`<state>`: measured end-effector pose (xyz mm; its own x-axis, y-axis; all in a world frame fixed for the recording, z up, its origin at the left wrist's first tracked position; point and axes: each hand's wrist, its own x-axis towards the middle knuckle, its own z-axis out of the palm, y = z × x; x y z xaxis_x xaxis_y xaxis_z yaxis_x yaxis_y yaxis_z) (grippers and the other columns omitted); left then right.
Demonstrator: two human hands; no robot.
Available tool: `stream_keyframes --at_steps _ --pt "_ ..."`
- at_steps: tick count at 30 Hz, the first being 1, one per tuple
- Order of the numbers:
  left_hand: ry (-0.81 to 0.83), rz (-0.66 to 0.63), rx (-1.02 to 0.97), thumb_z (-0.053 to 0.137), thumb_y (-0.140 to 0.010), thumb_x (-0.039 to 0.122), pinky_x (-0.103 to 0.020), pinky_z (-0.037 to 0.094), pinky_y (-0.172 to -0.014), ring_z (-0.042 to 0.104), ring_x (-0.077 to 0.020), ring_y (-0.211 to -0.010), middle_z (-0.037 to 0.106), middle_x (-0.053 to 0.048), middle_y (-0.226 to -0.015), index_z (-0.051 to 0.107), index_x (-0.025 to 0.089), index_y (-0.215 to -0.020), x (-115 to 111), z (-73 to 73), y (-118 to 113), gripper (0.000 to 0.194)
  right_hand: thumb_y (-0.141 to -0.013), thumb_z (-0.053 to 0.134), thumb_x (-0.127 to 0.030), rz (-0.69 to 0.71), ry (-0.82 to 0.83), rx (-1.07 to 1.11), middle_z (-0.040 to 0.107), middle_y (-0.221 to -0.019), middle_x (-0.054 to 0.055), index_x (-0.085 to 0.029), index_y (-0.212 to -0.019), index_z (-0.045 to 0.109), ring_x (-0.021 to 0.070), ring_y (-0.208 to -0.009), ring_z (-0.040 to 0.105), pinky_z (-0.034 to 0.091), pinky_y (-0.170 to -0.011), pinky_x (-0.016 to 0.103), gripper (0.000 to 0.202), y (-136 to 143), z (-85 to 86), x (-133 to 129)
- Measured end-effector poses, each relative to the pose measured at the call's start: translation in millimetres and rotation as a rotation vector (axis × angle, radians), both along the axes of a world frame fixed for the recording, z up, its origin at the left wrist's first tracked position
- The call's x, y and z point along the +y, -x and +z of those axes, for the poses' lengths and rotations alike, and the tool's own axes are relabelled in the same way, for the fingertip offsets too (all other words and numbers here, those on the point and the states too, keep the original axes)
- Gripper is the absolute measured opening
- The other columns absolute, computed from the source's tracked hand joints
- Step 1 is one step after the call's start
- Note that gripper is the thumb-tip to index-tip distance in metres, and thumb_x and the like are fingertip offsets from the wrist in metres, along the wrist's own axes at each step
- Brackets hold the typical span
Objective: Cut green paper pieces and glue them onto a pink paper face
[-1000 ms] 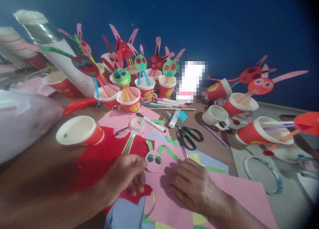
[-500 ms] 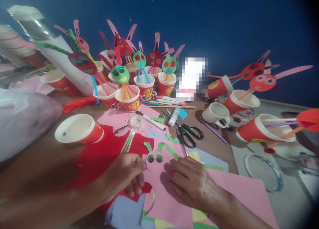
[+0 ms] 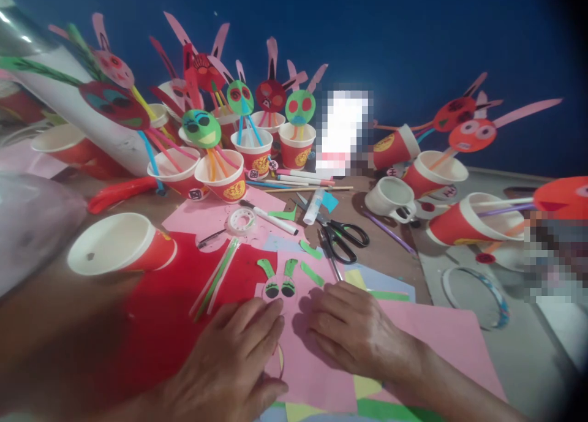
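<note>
A round pink paper face with green ears and dark-pupilled green eyes (image 3: 280, 288) lies flat on a pink sheet (image 3: 321, 373). My left hand (image 3: 241, 351) reaches over its lower left, fingers stretched out and thumb apart; the hand covers the lower part of the face. My right hand (image 3: 342, 327) rests just right of the face, fingers curled under, so anything inside them is hidden. Near its knuckles lies a slim silver pen (image 3: 331, 256). Green paper strips (image 3: 312, 274) lie beyond the face. Red paper (image 3: 169, 312) spreads under and left of my left hand.
Black-handled scissors (image 3: 342, 237), a glue stick (image 3: 313, 206), a tape roll (image 3: 241, 221) and a marker (image 3: 275, 218) lie beyond. An empty paper cup (image 3: 119, 244) tips at left. Several cups with paper-faced puppets (image 3: 202, 128) line the blue wall. A white mug (image 3: 390, 198) stands right.
My left hand has gone from curled fingers beside the face to stretched fingers over its lower part. My right hand has barely moved. The view has shifted slightly.
</note>
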<state>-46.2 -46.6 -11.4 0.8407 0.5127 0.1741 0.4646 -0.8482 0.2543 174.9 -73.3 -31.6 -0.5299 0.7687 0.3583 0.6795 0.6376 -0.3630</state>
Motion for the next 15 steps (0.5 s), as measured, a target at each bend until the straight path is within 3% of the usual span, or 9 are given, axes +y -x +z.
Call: stream_keyframes --at_steps 3,8,15 --pt "0.005 0.002 0.020 0.050 -0.083 0.038 -0.035 0.033 -0.089 0.050 -0.0218 -0.106 0.057 -0.001 -0.124 0.058 0.021 -0.110 2 -6.7 7 0.034 -0.083 0.050 -0.017 -0.011 0.052 0.044 0.063 -0.068 0.003 -0.017 -0.071 0.060 0.0144 -0.062 0.054 0.040 -0.057 0.028 0.016 -12 12.0 3" --pt "-0.120 -0.156 0.004 0.057 -0.079 0.033 -0.036 0.027 -0.095 0.047 -0.0236 -0.112 0.056 -0.003 -0.125 0.054 0.020 -0.117 10 -18.1 18 0.041 -0.082 0.053 -0.012 -0.187 0.114 0.151 0.065 -0.075 0.003 -0.017 -0.082 0.061 0.0142 -0.069 0.056 0.041 -0.064 0.029 0.009 -44 31.6 -1" --pt "-0.112 -0.105 -0.121 0.055 -0.077 0.035 -0.034 0.030 -0.088 0.052 -0.0229 -0.100 0.065 -0.001 -0.112 0.057 0.019 -0.112 14 -33.4 6 0.039 -0.083 0.052 -0.015 -0.509 0.142 0.122 0.061 -0.072 0.002 -0.018 -0.081 0.062 0.0158 -0.068 0.055 0.040 -0.064 0.029 0.010 -56 8.5 -14"
